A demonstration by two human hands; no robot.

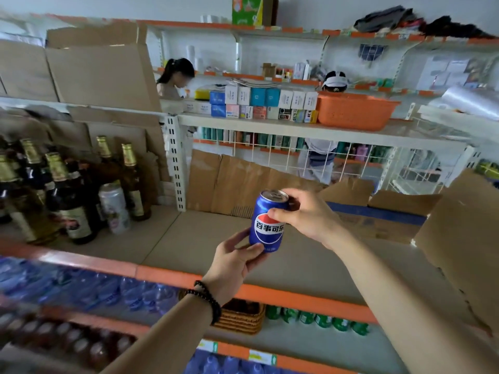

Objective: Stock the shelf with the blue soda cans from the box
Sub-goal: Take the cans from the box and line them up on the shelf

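Observation:
A blue soda can (pixel 268 220) with a red, white and blue logo is held upright in the air above the shelf board (pixel 189 247). My left hand (pixel 235 263) grips its lower end from below, thumb across the front. My right hand (pixel 305 214) grips its upper part from the right, thumb on the side near the rim. The open cardboard box (pixel 378 220) with a blue stripe sits on the shelf to the right, behind my right hand; its inside is hidden.
Dark glass bottles (pixel 67 190) and a pale can (pixel 114 209) stand at the shelf's left. The shelf has an orange front edge (pixel 167 273). A box flap (pixel 464 238) juts up at right. Water bottles and green cans fill lower shelves. Two people stand beyond the rack.

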